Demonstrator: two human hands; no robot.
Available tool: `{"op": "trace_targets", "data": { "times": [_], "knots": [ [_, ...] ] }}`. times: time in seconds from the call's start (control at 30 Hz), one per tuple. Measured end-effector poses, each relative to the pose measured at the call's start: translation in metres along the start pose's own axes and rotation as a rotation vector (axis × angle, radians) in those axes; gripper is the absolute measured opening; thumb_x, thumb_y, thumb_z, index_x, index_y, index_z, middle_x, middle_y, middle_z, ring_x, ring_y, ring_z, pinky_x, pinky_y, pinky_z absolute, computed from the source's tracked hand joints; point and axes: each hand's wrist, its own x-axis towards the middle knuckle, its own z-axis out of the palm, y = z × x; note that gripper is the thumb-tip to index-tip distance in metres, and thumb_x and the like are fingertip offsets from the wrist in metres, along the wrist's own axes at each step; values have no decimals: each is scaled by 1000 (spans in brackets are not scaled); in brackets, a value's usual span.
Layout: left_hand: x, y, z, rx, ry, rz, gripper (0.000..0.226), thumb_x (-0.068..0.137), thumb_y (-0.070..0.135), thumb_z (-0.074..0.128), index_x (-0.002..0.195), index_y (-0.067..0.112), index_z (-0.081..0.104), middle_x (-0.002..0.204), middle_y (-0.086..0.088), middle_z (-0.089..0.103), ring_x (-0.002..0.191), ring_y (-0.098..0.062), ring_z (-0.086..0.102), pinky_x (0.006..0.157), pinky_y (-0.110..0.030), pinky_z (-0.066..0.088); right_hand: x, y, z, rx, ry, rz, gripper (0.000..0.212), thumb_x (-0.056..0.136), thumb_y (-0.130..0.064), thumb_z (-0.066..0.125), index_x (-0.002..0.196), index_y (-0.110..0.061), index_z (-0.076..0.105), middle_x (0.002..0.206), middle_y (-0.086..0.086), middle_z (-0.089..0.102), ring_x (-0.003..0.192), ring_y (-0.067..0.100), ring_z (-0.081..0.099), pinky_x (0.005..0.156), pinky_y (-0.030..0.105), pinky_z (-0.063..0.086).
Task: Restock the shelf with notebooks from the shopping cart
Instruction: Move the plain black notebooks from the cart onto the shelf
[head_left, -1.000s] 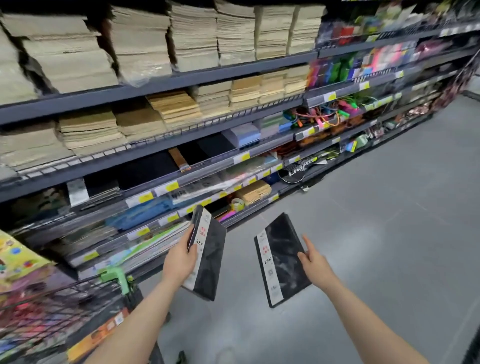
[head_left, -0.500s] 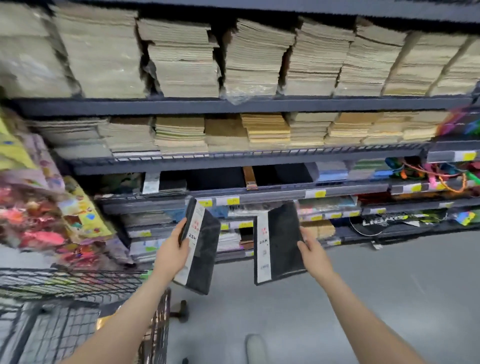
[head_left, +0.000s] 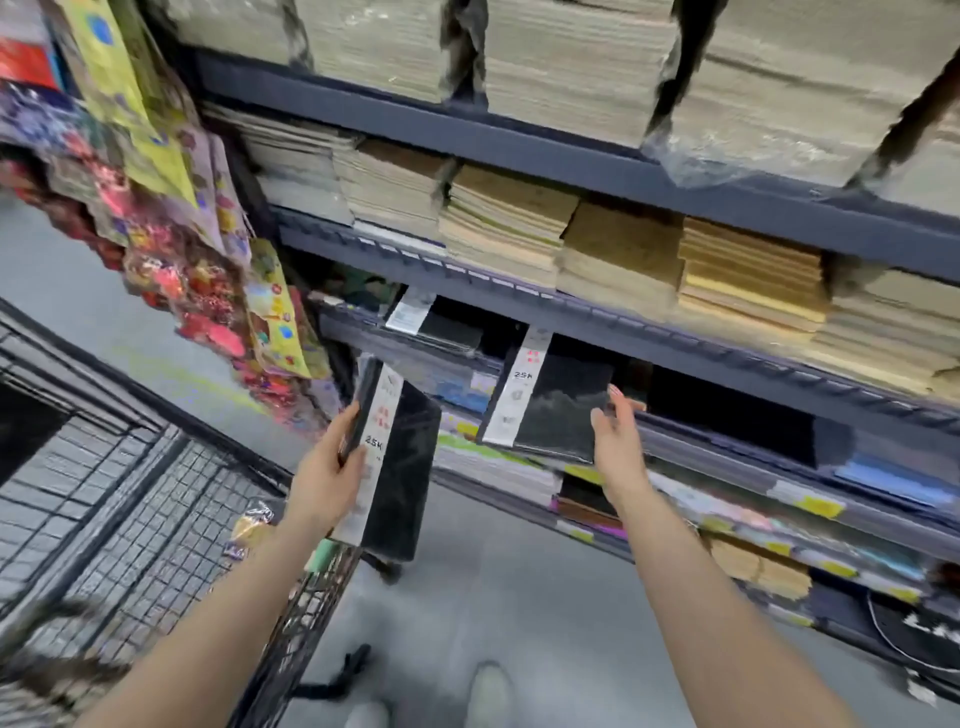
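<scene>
Gripping one black plastic-wrapped notebook (head_left: 550, 402) at the dark shelf opening (head_left: 727, 410), the right hand (head_left: 615, 447) is mid-placement; a second notebook (head_left: 400, 462) is held by the left hand (head_left: 332, 467), unshelved

Two black notebooks (head_left: 402, 457) (head_left: 558, 410); one cart (head_left: 156, 493); two hands (head_left: 332, 467) (head_left: 615, 441).
</scene>
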Motion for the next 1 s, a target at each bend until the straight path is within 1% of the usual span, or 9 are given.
{"op": "trace_targets", "data": {
  "times": [0.17, 0.27, 0.4, 0.43, 0.5, 0.53, 0.63, 0.83, 1.0],
  "knots": [
    [11, -10, 15, -2, 15, 0, 55, 92, 12, 51, 137, 41, 36, 117, 8, 58, 100, -16, 59, 89, -35, 48, 53, 6, 17, 68, 1, 88, 48, 101, -22, 32, 147, -22, 19, 155, 0, 18, 142, 21, 21, 113, 38, 24],
    [17, -11, 22, -31, -2, -24, 55, 93, 13, 50, 136, 43, 35, 124, 8, 56, 106, -16, 59, 90, -36, 49, 63, 11, 18, 57, -37, 124, 56, 99, -32, 38, 148, -25, 14, 157, 0, 14, 144, 20, 17, 114, 38, 22],
    [20, -9, 25, -59, -25, -27, 55, 92, 12, 50, 137, 40, 36, 134, 5, 54, 119, -18, 54, 102, -42, 43, 41, 20, 17, -246, -97, -97, 64, 90, -39, 55, 146, -33, 22, 157, 0, 10, 141, 19, 21, 110, 35, 26],
    [21, -6, 25, -60, -33, -25, 55, 92, 11, 50, 138, 37, 36, 135, 6, 52, 122, -16, 50, 105, -38, 39, 34, 23, 17, -422, -89, -179, 62, 90, -40, 56, 144, -35, 26, 157, 0, 8, 135, 20, 32, 102, 35, 35],
    [24, 0, 27, -65, -45, -23, 54, 93, 9, 50, 140, 30, 37, 132, 9, 50, 120, -10, 47, 103, -26, 34, 27, 31, 19, -812, -44, -346, 52, 92, -40, 50, 141, -37, 32, 157, -1, 9, 106, 24, 57, 70, 30, 47],
    [26, 3, 29, -67, -52, -14, 53, 93, 9, 49, 140, 29, 37, 129, 11, 49, 117, -8, 47, 100, -23, 32, 28, 33, 20, -953, -16, -403, 46, 95, -39, 45, 140, -36, 35, 157, -1, 14, 94, 25, 62, 59, 27, 44],
    [29, 8, 32, -63, -65, 20, 52, 94, 9, 48, 140, 29, 36, 124, 18, 45, 111, -4, 44, 95, -21, 32, 45, 35, 23, -1160, 49, -434, 40, 99, -31, 37, 139, -34, 38, 153, -3, 28, 78, 29, 65, 49, 25, 35],
    [40, -9, 49, -136, -63, 15, 53, 93, 9, 48, 139, 34, 36, 128, 21, 45, 116, -1, 44, 99, -25, 33, 97, 28, 27, -1247, 84, -356, 55, 96, -10, 42, 143, -35, 28, 154, 0, 26, 77, 30, 65, 52, 26, 37],
    [42, -10, 58, -139, -93, -11, 53, 94, 10, 47, 140, 31, 35, 127, 17, 47, 113, -3, 47, 99, -25, 37, 108, 17, 41, -1335, -9, -226, 77, 84, 10, 38, 145, -35, 23, 156, 3, 19, 99, 34, 63, 67, 34, 47]
  ]
}}
